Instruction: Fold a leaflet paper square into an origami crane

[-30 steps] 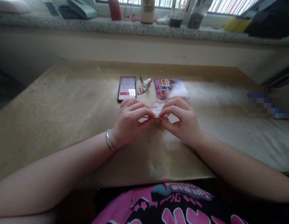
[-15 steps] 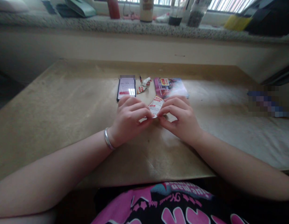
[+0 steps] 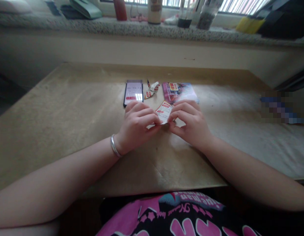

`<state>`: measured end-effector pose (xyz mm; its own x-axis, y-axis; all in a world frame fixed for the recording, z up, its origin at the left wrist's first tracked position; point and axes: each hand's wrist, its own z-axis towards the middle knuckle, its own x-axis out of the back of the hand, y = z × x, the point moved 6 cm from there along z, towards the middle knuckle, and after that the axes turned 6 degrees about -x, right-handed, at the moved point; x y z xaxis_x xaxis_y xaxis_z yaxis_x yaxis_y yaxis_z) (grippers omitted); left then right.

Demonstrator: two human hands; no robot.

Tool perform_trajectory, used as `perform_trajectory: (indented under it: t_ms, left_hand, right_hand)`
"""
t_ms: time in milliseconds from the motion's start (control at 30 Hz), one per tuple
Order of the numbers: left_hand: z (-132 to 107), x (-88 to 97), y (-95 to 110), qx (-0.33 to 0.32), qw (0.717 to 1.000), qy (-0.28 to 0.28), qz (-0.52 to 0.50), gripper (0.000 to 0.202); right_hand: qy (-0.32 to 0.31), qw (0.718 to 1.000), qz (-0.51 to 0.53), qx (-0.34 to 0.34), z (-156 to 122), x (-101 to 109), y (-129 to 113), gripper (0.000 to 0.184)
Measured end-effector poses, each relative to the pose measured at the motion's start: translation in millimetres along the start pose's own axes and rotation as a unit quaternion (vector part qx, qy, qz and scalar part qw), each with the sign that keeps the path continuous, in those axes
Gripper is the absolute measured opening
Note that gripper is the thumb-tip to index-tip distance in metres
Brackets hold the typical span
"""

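Note:
Both of my hands pinch a small folded piece of printed paper (image 3: 164, 112), white with red marks, just above the wooden table (image 3: 68, 108). My left hand (image 3: 137, 126), with a silver bangle on the wrist, has its fingers curled on the paper's left side. My right hand (image 3: 190, 123) grips the right side with closed fingers. The paper's lower part is hidden behind my fingers.
Beyond my hands lie a phone (image 3: 133, 93) with its screen lit, a small folded paper figure (image 3: 152, 90) and a purple printed leaflet (image 3: 179, 92). A stone windowsill (image 3: 142, 29) at the back holds bottles and jars. A blurred object (image 3: 282, 108) lies at the right.
My hands stay together on the paper; it has tilted a little and the fingers have shifted slightly on its edge.

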<state>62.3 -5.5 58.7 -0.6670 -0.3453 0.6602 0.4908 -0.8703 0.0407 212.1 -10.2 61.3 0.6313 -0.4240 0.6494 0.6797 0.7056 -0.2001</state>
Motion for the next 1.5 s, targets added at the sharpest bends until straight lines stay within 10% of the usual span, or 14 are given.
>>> perform_trajectory:
  t_ms: [1500]
  left_hand:
    - [-5,-1.7,-7,-0.007,1.0,0.012,0.014,0.015]
  right_hand:
    - [-0.011,0.998,-0.053,0.018,-3,2,5,0.01]
